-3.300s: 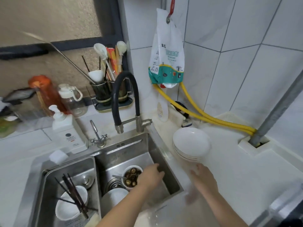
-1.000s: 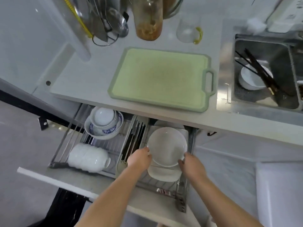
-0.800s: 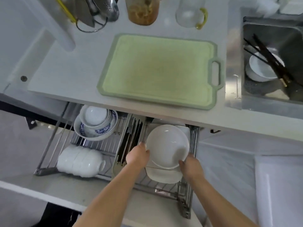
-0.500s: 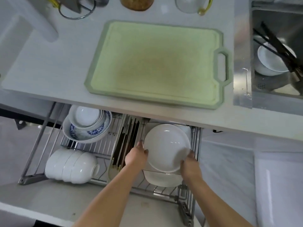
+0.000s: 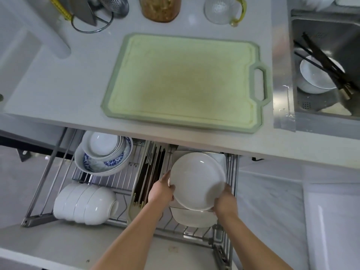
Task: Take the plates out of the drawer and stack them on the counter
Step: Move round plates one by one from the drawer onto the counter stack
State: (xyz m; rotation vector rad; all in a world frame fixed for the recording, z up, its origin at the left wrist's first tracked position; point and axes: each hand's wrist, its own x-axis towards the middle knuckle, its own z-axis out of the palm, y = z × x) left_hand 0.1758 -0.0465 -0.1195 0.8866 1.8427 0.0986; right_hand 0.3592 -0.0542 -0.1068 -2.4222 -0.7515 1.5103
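Two bare forearms enter from the bottom edge, with no sleeves reaching into view. The left hand (image 5: 160,192) and the right hand (image 5: 226,201) are uncovered: no gloves. No watch, bracelet or ring shows on the visible sides of the wrists and fingers (image 5: 167,177). Both forearms are slender and smooth, and no markings can be made out on them.
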